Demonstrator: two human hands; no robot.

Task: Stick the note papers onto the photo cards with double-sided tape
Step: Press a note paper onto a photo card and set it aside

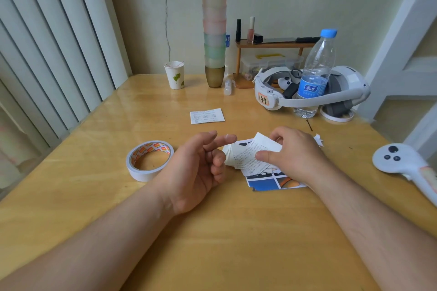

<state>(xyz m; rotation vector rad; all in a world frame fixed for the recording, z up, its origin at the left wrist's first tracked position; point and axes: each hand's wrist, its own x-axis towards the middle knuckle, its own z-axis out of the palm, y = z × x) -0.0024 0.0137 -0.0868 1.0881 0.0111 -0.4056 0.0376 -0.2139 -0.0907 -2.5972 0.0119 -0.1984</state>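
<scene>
Wooden and honey-coloured, the table (212, 231) fills the head view, with both bare forearms reaching in from the near edge. The right hand (293, 153) pinches a printed note paper (253, 156) between thumb and curled fingers, the sheet bent upward and held just above a small pile of photo cards (267, 181) that lies flat on the table under and just in front of that hand (blue, white and orange panels show on the top card). A curl of white paper (228, 155) sits at the left edge of the held note, between the two hands; whether it is tape backing or part of the note I cannot tell. The left hand (201, 170) hovers palm-up just left of the note, fingers loosely curled with the forefinger stretched toward the paper, gripping nothing. The roll of double-sided tape (149, 160) lies flat on the table just left of the left hand. A second note paper (207, 116) lies flat farther back, well apart from both hands.

Behind it stand a paper cup (175, 75) and a tall stack of cups (214, 28). To the right are a water bottle (314, 73), a white headset (307, 92) and a white controller (406, 163).
</scene>
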